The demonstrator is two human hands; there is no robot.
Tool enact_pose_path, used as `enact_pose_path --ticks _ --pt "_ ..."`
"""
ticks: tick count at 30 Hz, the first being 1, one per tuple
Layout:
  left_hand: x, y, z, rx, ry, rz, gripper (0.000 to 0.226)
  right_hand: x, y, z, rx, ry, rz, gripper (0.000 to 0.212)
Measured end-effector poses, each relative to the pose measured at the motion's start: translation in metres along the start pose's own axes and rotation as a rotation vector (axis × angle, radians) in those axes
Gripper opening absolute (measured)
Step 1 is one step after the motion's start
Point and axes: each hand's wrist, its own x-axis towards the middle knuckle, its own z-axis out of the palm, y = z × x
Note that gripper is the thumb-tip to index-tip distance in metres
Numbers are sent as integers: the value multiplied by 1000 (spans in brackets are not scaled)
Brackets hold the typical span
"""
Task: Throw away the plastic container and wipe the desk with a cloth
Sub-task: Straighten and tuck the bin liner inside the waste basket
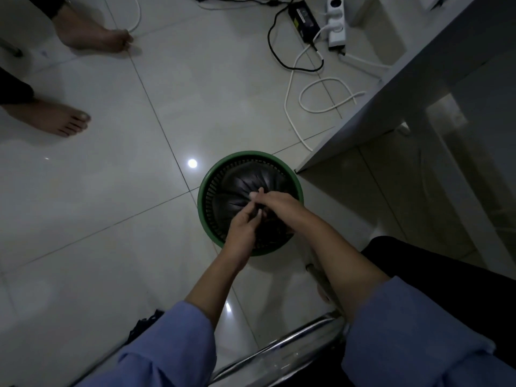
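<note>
Both hands meet over the green wastebasket that stands on the tiled floor just beside the corner of the pale desk. A black bin bag fills the basket, its plastic pulled into pleats that run toward one gathered point at the middle. The left hand curls its fingers round that bunched neck, and the right hand comes across from the other side and pinches the same gathered plastic, one fingertip lifted clear of it.

The plastic container itself is nowhere to be seen. My reading is that it is already inside the bag and the hands are closing or tying the neck over it, so the throwing-away is near its end — but that is a judgement only, since nothing of the container shows. The wiping looks not yet begun: no cloth is in view, and neither hand is free for one.

Much is hidden or doubtful. The bag is opaque, the hands cover the very spot where a knot would be, and the light is dim, so whether a knot exists cannot be told. Only the desk's edge and underside show — its top, and any mess on it, is out of view. A second person's bare feet stand well apart at the left, cut off at the ankle, and cables trail from a power strip near the desk leg
</note>
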Motion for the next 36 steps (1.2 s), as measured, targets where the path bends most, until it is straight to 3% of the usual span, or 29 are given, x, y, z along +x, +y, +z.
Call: enact_pose_path --ticks 4,7,9,12,15,21,26,31,36 --pt "-3 -3 0 104 -55 67 61 -2 7 2 -63 -48 -102 30" --pt "0 -3 -5 -12 -156 19 80 0 14 5 -73 -34 -149 46" --pt "3 0 -8 -223 -197 -80 73 2 20 2 -91 -2 -186 48" --pt "7 9 -11 -317 -138 -316 28 4 28 -3 -141 26 -234 40" --pt "16 18 -12 -353 -54 -465 22 4 28 2 -168 11 -249 42" --pt "26 24 -12 -266 37 -445 15 3 28 5 -20 -66 -202 56" --pt "29 14 -12 -166 108 -379 23 -1 31 -2 116 -90 -179 63" --pt "33 4 -19 -208 96 -327 28 1 35 -11 132 -75 -47 36" --pt "36 -3 -26 -259 106 -348 24 4 36 -12 397 -110 216 11"
